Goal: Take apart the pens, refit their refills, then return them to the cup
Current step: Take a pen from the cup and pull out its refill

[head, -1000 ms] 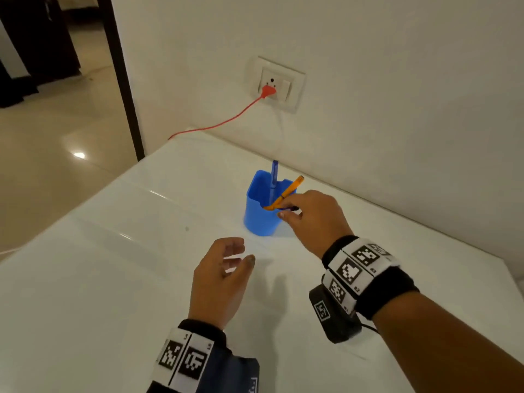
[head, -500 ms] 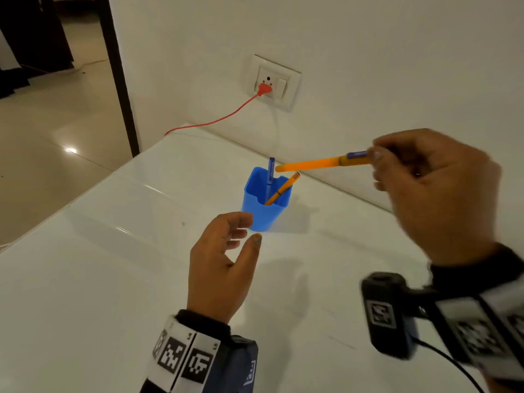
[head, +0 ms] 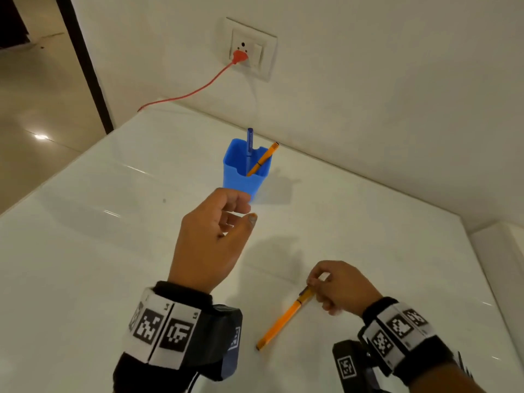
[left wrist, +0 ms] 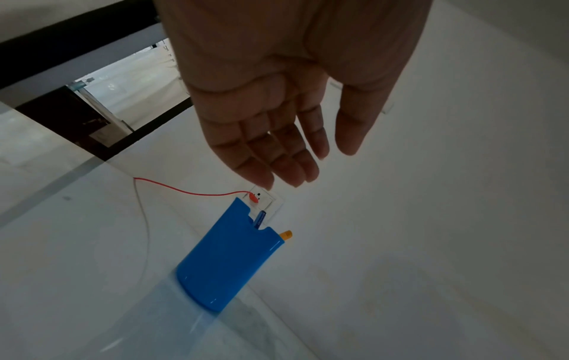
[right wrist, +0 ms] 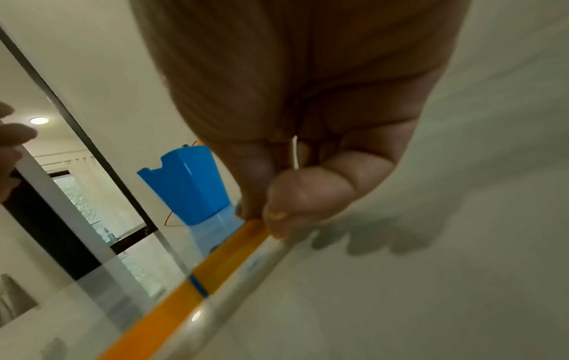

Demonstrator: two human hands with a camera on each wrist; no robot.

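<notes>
Two pens remain in the blue cup; your right hand pinches the orange pen's cap end on the table — left hand hovers loosely spread, empty. Dismantling starts next — bring it over to grip the barrel.

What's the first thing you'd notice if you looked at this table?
Probably the bright blue cup near the wall, with a blue pen and an orange pen poking out. Nearer, the right hand pinches the end of another orange pen lying on the white table, while the left hand hovers empty.
</notes>
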